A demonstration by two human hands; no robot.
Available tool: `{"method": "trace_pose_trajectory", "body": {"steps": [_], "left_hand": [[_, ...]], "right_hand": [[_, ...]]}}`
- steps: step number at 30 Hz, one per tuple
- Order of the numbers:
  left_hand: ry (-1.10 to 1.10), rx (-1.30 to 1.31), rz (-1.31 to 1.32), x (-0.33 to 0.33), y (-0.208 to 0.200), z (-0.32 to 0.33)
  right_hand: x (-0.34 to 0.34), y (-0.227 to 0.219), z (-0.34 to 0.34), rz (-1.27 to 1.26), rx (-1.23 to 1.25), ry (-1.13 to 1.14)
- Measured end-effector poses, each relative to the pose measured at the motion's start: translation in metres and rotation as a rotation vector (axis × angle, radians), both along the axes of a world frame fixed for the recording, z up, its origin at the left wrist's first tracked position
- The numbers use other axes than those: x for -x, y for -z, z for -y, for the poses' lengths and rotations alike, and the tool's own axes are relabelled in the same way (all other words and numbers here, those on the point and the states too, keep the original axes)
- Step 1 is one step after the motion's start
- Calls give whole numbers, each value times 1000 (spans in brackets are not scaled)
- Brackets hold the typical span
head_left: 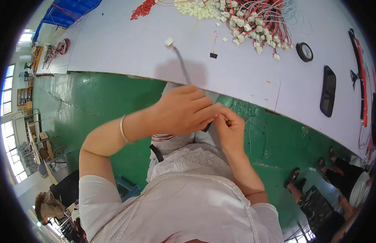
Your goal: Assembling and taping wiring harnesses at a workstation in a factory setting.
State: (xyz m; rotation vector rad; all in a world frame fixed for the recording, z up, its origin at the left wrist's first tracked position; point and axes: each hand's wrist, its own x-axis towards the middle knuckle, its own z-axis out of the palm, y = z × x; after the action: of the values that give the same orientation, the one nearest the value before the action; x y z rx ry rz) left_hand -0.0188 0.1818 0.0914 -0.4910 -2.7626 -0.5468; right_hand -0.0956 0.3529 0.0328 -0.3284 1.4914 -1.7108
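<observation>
A dark grey sleeved cable [182, 64] runs from a white plug connector [169, 41] on the table, over the table's edge, and under my left hand [186, 110]. That hand, with a bangle on its wrist, is closed around the cable, fingers bent toward my right hand. My right hand [232, 128] is closed in a pinch, its fingertips meeting those of the left. What it pinches is hidden between the fingers. Just below the fingertips shows a small black piece [208, 126], partly covered. Both hands are above my lap, in front of the table edge.
On the white table [115, 44] lie a heap of red-and-black wires with white connectors [257, 30], loose cream housings [200, 10], red pieces [143, 9], black tape [304, 52], a small black piece [213, 55] and a phone [328, 91]. Other people's legs [317, 204] are at lower right.
</observation>
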Motion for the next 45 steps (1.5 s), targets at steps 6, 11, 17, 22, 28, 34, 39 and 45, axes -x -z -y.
{"method": "trace_pose_trajectory", "body": {"steps": [6, 11, 17, 22, 28, 34, 39, 45], "left_hand": [[-484, -367, 210, -52, 9, -53], [-715, -826, 229, -78, 42, -81], [-813, -888, 248, -99, 57, -101], [-759, -519, 222, -108, 81, -112], [-852, -945, 278, -107, 85, -114], [-840, -1167, 369, -105, 87, -110], [-797, -1188, 431, -110, 85, -115], [-856, -1010, 322, -109, 54, -88]], "right_hand": [[6, -12, -33, -686, -61, 60], [-48, 15, -49, -834, -152, -111], [-73, 57, -47, -128, 9, -99], [-77, 46, -51, -930, -249, -78], [-71, 50, -52, -844, -248, -49], [-72, 50, -52, -723, -204, -39], [-72, 62, -55, -152, -84, -77], [-10, 67, -108, -392, -194, 129]]}}
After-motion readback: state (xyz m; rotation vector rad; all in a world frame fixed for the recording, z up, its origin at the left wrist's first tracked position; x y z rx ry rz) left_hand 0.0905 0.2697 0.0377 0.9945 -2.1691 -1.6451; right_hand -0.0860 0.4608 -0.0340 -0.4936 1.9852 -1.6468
